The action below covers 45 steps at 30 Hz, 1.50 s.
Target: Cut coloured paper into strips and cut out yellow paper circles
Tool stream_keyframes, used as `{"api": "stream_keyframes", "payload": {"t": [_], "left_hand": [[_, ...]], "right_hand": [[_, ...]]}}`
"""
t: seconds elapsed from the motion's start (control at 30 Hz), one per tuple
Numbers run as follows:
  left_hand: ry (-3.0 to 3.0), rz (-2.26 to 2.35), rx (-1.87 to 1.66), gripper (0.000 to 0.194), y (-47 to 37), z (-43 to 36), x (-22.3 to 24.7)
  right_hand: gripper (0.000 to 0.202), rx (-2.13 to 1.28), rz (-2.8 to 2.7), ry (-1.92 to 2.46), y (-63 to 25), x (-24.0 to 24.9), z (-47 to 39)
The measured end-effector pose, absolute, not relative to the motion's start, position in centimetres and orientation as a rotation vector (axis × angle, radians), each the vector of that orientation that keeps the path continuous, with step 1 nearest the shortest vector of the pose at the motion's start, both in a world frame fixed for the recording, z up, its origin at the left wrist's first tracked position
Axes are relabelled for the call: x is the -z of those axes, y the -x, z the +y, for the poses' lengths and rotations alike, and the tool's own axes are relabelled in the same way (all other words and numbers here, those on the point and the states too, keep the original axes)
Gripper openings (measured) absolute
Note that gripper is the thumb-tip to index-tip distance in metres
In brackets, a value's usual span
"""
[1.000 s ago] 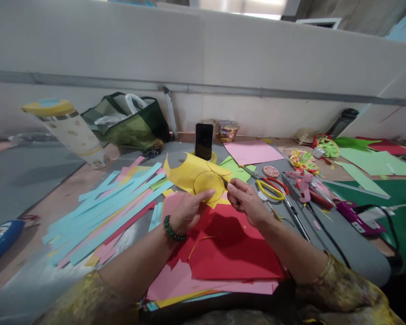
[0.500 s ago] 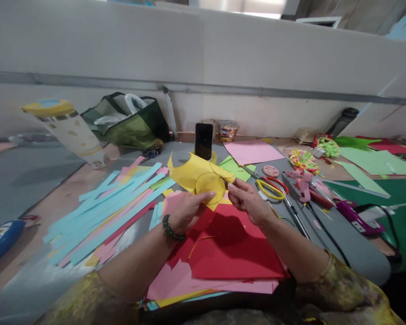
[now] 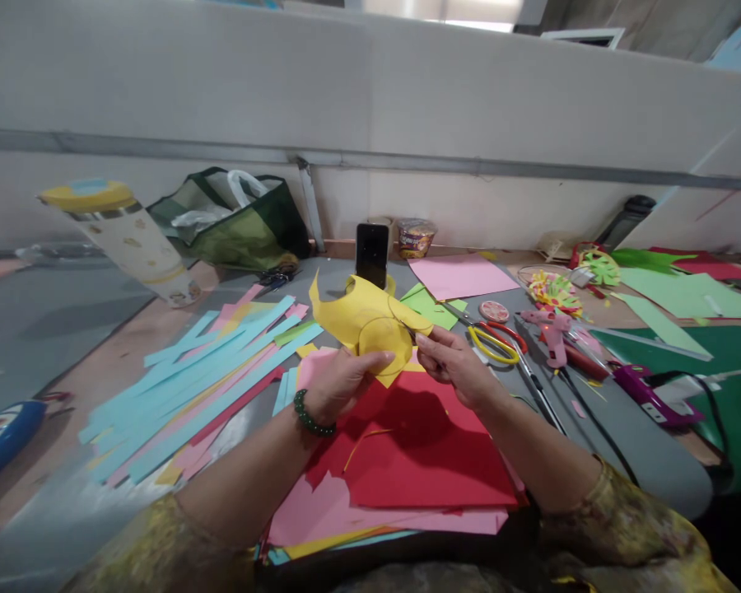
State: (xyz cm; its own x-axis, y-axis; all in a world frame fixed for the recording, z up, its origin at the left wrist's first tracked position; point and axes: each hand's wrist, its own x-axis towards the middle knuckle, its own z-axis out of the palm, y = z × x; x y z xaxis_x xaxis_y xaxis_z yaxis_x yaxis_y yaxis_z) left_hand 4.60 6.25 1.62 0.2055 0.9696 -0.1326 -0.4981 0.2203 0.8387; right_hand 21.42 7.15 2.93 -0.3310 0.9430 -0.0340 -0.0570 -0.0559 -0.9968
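Note:
Yellow paper (image 3: 379,338) with a curved outline on it is raised over a stack of red paper (image 3: 432,461). My left hand (image 3: 346,380) pinches its lower left part, thumb on top, and wears a green bead bracelet (image 3: 309,416). At the paper's right edge my right hand (image 3: 448,360) is closed round something small and dark, mostly hidden by the fingers, perhaps small scissors. A thin yellow scrap (image 3: 359,449) rests on the red paper. Pink sheets (image 3: 314,515) stick out below the red ones.
Paper strips (image 3: 203,387) lie at left, near a tumbler (image 3: 129,243) and a green bag (image 3: 240,222). A phone (image 3: 371,254) stands behind. At right are yellow-handled scissors (image 3: 494,346), a pink glue gun (image 3: 552,333), a purple power strip (image 3: 654,397) and paper flowers (image 3: 554,292).
The yellow paper has shifted slightly right and its upper part has curled a little more. Both hands keep nearly the same place and hold.

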Motion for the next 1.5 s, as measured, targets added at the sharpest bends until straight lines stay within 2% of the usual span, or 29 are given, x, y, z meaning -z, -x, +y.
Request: {"api": "stream_keyframes", "payload": {"t": [0.3, 0.47, 0.6, 1.0, 1.17, 1.5], "left_hand": [[-0.765, 0.816, -1.203, 0.058, -4.45, 6.26, -1.86], [-0.687, 0.748, -1.296, 0.051, -4.60, 6.39, -2.04], [-0.691, 0.788, -1.325, 0.056, -4.61, 6.58, -1.92], [-0.698, 0.810, -1.306, 0.061, -4.77, 6.52, -1.66], [-0.714, 0.826, -1.292, 0.057, -4.76, 6.55, -1.68], [-0.714, 0.821, -1.301, 0.065, -4.78, 6.41, -1.88]], "right_hand": [[0.047, -1.526, -1.361, 0.989, -21.50, -3.12, 7.18], [0.047, -1.519, -1.356, 1.000, -21.34, -3.11, 7.05], [0.049, -1.520, -1.365, 1.021, -21.25, -3.17, 6.93], [0.053, -1.565, -1.282, 1.040, -21.02, -3.07, 7.10], [0.051, -1.576, -1.296, 1.033, -21.18, -3.11, 7.12], [0.055, -1.573, -1.314, 1.030, -21.18, -2.84, 7.29]]}}
